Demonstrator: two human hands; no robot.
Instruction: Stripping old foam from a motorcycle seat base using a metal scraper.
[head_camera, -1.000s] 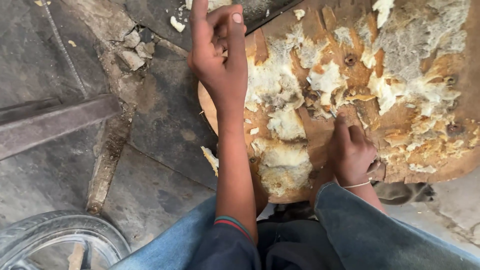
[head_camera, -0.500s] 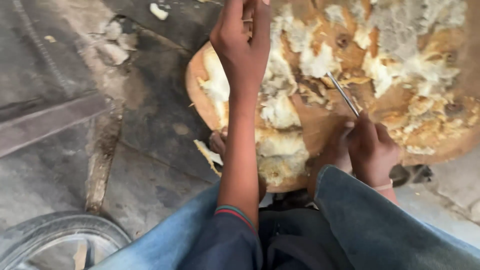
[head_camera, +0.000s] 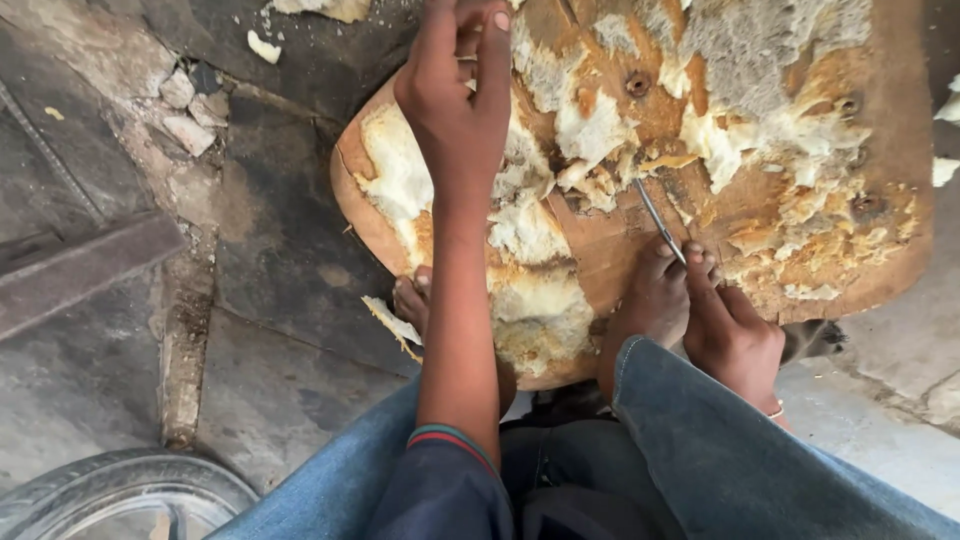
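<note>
The left hand (head_camera: 455, 110) is pressing curled fingers onto the foam-crusted wooden board (head_camera: 760, 250) on the floor, steadying it — while the right hand (head_camera: 735, 335) is gripping a thin metal blade (head_camera: 658, 220) flat against the wood, bare feet bracing the near edge.

1. Left hand (head_camera: 462, 105) was bare, no glove; the forearm was bare up to the sleeve.
2. The left sleeve (head_camera: 440, 490) was dark navy, with a ribbed cuff (head_camera: 452, 440) carrying thin red and teal stripes.
3. Right hand (head_camera: 735, 340) was bare, with a thin pale bangle (head_camera: 775, 410) at the wrist.
4. Blue denim jeans (head_camera: 720, 460) covered both legs, and a stitched hem showed at the right knee.
5. Both feet were bare; the right foot (head_camera: 650, 300) showed its toes.
</note>
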